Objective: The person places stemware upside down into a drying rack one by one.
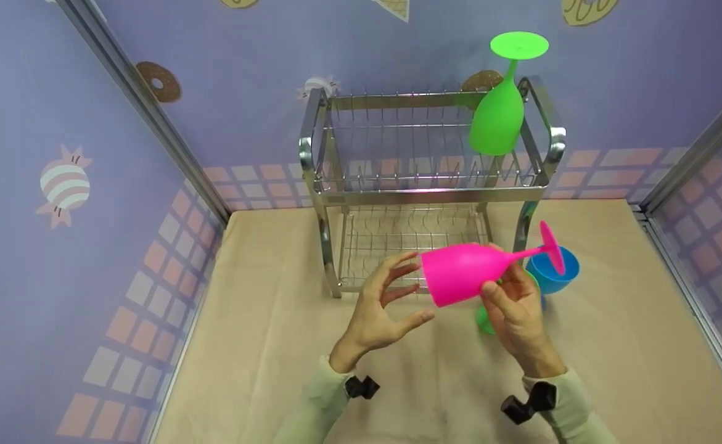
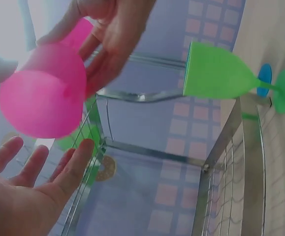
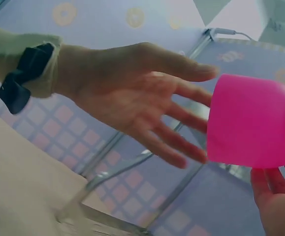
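Observation:
A pink plastic goblet lies tilted on its side in the air, its rim toward the left and its foot toward the right. My right hand grips it around the lower bowl near the stem, thumb on the near side. Beside the rim, my left hand has its fingers spread and thumb apart. In the right wrist view the left hand is close to the rim; whether the fingertips touch it I cannot tell.
A two-tier metal dish rack stands against the back wall. An upside-down green goblet leans at its upper right. Behind my right hand, a blue goblet and another green goblet stand upright on the table.

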The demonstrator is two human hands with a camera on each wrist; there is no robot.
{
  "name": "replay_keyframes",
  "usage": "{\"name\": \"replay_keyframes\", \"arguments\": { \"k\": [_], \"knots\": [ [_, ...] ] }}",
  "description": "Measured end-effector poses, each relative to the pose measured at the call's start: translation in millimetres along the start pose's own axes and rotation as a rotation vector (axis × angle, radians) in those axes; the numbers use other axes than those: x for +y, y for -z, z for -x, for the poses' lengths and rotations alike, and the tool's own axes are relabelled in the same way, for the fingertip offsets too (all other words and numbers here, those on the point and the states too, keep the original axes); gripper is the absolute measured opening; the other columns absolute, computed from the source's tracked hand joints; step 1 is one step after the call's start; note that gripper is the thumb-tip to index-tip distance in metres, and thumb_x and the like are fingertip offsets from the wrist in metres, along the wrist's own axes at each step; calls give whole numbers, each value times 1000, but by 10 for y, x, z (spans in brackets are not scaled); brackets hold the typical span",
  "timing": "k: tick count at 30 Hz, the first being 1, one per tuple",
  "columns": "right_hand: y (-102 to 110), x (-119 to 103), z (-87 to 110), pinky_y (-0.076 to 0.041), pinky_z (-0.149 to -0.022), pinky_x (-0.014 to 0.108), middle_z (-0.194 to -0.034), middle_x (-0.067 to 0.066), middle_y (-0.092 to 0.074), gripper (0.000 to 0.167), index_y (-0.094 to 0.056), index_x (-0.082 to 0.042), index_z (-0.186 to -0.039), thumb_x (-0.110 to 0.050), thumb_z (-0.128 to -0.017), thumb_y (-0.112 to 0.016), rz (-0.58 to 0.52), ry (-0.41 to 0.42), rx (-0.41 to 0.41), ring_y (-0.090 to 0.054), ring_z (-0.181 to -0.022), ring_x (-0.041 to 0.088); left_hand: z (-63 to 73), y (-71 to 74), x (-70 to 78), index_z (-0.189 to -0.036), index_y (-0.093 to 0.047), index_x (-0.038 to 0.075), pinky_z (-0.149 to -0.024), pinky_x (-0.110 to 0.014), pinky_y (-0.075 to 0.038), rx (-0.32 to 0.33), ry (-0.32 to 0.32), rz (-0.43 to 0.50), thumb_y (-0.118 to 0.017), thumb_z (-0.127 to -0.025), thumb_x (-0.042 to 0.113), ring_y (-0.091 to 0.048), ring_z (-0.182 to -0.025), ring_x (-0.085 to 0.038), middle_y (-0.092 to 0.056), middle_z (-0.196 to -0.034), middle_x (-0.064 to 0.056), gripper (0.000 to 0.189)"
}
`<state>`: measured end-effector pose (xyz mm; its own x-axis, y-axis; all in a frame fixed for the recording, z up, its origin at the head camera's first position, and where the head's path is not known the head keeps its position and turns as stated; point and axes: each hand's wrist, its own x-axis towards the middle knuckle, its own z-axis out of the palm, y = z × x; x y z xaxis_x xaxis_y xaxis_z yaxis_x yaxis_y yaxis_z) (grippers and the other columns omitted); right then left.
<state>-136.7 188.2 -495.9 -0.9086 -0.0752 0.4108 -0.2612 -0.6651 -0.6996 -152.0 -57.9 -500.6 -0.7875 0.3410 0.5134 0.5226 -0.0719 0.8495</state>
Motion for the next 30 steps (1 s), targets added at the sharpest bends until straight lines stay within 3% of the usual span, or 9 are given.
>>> {"name": "replay_keyframes", "arguments": {
  "k": [5,8,14,17,24,30],
  "knots": [
    [-36,-282,-255,-59,-109,38,-139,15,-68,52,-54,5,-151,14,-100,-62,96,30,-49,-66,-126,26,48,251,-57,-160,-44,6,-112,-48,-56,15,37,-104,-89,-86,13,-53,-146,-42,-48,-163,-15,86],
    [-87,-443,-437,-60,-107,38,-140,19,-69,53,-54,8,-149,14,-98,-65,170,39,-90,-68,-124,28,63,414,-118,-158,-45,1,-113,-49,-55,64,31,-200,-87,-88,12,-54,-145,-43,-51,-160,-16,82],
    [-286,-831,-858,-61,-105,38,-147,19,-65,58,-53,5,-151,16,-96,-67,396,23,-247,-69,-125,30,36,739,-213,-156,-48,1,-114,-55,-53,168,49,-376,-86,-91,17,-54,-144,-46,-52,-158,-24,78],
    [-435,-1007,-1072,-60,-106,40,-146,19,-66,56,-54,6,-150,20,-96,-64,434,19,-309,-69,-127,32,24,899,-260,-156,-49,1,-114,-57,-52,217,59,-451,-87,-91,21,-55,-143,-46,-52,-158,-26,78],
    [-722,-1271,-1505,-61,-104,39,-141,22,-68,54,-58,8,-145,22,-93,-65,469,69,-356,-70,-124,33,13,1205,-420,-159,-43,-4,-115,-62,-49,324,138,-500,-84,-94,22,-48,-148,-47,-45,-163,-26,81],
    [-905,-1432,-1866,-61,-104,35,-141,22,-68,53,-61,7,-143,15,-92,-73,525,46,-310,-71,-124,33,0,1294,-608,-158,-39,-11,-115,-59,-50,354,231,-489,-78,-99,16,-48,-147,-49,-40,-164,-31,76]
  ]
}}
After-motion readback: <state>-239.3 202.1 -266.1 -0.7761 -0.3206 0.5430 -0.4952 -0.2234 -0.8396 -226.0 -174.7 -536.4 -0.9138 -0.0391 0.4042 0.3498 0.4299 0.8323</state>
